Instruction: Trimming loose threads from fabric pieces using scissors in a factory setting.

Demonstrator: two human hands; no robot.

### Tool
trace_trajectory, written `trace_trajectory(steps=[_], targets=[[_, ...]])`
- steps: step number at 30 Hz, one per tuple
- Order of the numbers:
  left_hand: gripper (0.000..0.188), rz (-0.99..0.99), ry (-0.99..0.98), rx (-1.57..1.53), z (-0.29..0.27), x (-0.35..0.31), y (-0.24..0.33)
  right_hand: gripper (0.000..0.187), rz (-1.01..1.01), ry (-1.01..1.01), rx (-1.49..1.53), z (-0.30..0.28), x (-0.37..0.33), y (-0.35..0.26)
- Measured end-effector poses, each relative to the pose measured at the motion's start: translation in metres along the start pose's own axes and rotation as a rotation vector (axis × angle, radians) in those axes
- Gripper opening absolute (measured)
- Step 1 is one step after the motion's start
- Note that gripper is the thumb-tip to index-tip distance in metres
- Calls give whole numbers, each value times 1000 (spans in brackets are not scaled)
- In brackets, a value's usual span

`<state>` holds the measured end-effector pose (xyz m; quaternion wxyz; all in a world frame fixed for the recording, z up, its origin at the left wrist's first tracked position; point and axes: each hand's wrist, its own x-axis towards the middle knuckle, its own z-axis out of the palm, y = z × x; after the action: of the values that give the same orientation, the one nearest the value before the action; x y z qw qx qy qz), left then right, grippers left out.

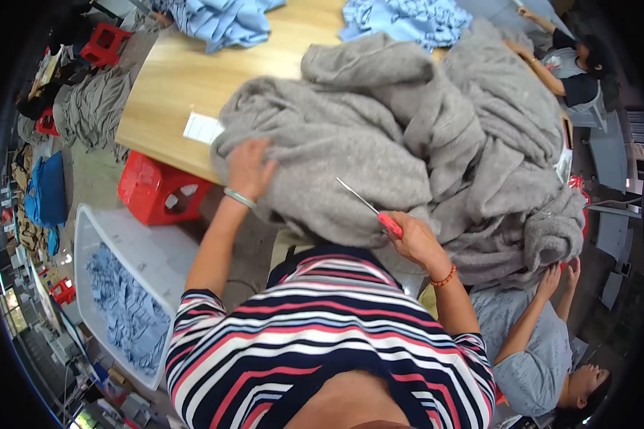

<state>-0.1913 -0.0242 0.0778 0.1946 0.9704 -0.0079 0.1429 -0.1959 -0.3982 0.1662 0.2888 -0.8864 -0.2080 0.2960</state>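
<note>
A big heap of fluffy grey fabric [336, 150] lies over the table's near edge and hangs down in front of me. My left hand [249, 170], slightly blurred, rests at the heap's left side with its fingers apart, not visibly gripping the cloth. In my right hand [416, 242] is a pair of red-handled scissors [365, 203]. Their narrow metal blades look closed and point up and left above the fabric. My fingers cover part of the handle.
White paper [203, 129] lies on the wooden table [172, 86]. Blue cloth [225, 21] and more blue cloth [401, 21] sit farther back. At left are a red stool [157, 189] and a translucent bin [84, 236] holding blue pieces. Two co-workers touch the grey fabric on the right.
</note>
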Motion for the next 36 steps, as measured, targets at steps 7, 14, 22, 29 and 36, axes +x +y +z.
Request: trace_trajectory(steps=[7,14,22,29,36], targets=[[54,85,-201,-146,89,38,87,25,96,177,-26,-20,14,15],[22,321,-429,-251,72,45,137,25,133,349,-12,-38,5,21],[24,643,-431,-305,66,-44,132,37,-92,258,35,-23,35,24],[51,-15,-7,-136,32,-26,66,52,132,163,-83,-6,55,32],[61,-291,-154,-105,23,-18,-10,68,52,191,-146,-5,67,34]])
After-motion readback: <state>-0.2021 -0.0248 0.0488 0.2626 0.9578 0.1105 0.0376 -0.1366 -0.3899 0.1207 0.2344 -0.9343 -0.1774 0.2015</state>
